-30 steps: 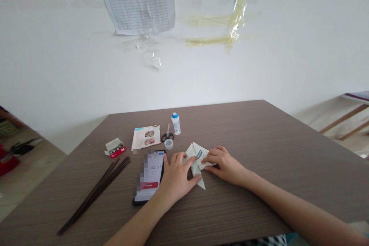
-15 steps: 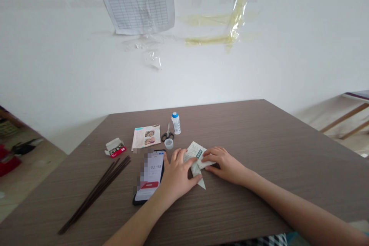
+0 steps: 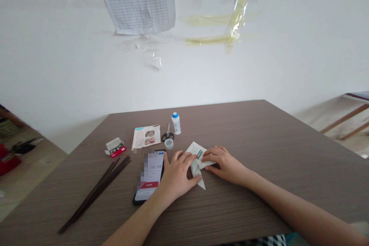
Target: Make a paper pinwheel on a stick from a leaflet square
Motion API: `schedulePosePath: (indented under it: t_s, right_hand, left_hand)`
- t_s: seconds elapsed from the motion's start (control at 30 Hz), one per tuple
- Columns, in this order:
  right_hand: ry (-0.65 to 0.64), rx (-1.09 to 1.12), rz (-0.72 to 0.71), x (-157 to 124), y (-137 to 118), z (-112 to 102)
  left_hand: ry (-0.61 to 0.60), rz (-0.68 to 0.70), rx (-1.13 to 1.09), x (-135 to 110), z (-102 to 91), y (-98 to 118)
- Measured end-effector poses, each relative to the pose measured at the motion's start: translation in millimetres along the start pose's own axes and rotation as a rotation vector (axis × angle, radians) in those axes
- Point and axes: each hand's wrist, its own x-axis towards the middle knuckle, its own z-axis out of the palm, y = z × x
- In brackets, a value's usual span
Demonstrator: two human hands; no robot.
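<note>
A folded paper piece (image 3: pixel 197 159), white with a teal printed patch, lies on the brown wood-grain table (image 3: pixel 245 130) and comes to a point toward me. My left hand (image 3: pixel 177 173) presses on its left side, and my right hand (image 3: pixel 223 165) holds its right side, fingers over the paper. Part of the paper is hidden under my fingers. A smartphone (image 3: pixel 150 177) showing a timer lies just left of my left hand, its screen partly pixelated.
Scissors (image 3: pixel 167 132), a small white glue bottle (image 3: pixel 176 123) and its cap (image 3: pixel 168 143) stand beyond my hands. A booklet (image 3: pixel 146 137), a small red-and-white box (image 3: pixel 115 148) and several long dark sticks (image 3: pixel 95 194) lie to the left. A wall with a taped chart (image 3: pixel 137 2) rises behind the table.
My left fingers have shifted slightly on the folded paper. The phone timer has gone from 02:57 to 02:58. My right hand has barely moved.
</note>
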Motion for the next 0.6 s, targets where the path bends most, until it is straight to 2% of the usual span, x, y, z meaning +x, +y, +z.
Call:
schedulePosePath:
  t_s: [0.6]
  right_hand:
    - [-0.025, 0.011, 0.058, 2.7, -9.6, -8.2]
  left_hand:
    - [-0.038, -0.001, 0.034, -3.7, -7.1, 4.9]
